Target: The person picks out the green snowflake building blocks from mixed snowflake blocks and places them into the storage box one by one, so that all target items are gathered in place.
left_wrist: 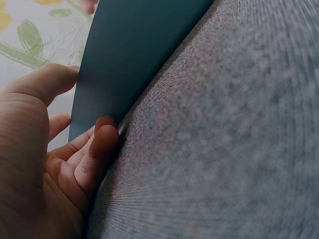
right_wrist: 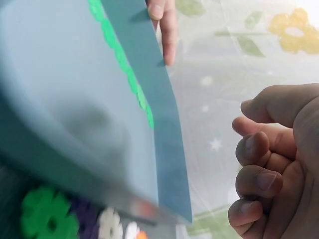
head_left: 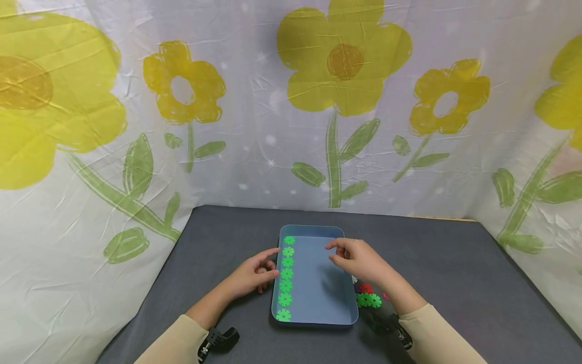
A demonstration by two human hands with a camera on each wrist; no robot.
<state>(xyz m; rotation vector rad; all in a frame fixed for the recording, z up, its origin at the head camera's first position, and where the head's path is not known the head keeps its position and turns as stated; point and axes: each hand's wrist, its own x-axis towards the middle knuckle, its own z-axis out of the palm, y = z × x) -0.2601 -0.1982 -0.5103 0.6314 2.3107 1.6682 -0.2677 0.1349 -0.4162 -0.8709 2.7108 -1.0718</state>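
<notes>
A blue tray (head_left: pixel 318 283) lies lengthwise in front of me. Along its left side runs a column of several green snowflake-shaped discs (head_left: pixel 286 273), also seen as a green row (right_wrist: pixel 119 52) in the right wrist view. My left hand (head_left: pixel 254 273) is at the tray's left wall, with index finger and thumb reaching the rim and the other fingers bent below; the left wrist view shows fingertips against the outer wall (left_wrist: pixel 107 64). Over the tray's right part hovers my right hand (head_left: pixel 359 258), fingers loosely curled, nothing between thumb and fingertips (right_wrist: pixel 246 107).
Right of the tray, partly behind my right forearm, lie more discs: green ones (head_left: pixel 369 300), a red one (head_left: pixel 366 288), and in the right wrist view purple (right_wrist: pixel 84 216) and white (right_wrist: pixel 110 224). A dark cloth (head_left: pixel 236 227) covers the table; a flower-printed curtain (head_left: pixel 254 101) hangs behind.
</notes>
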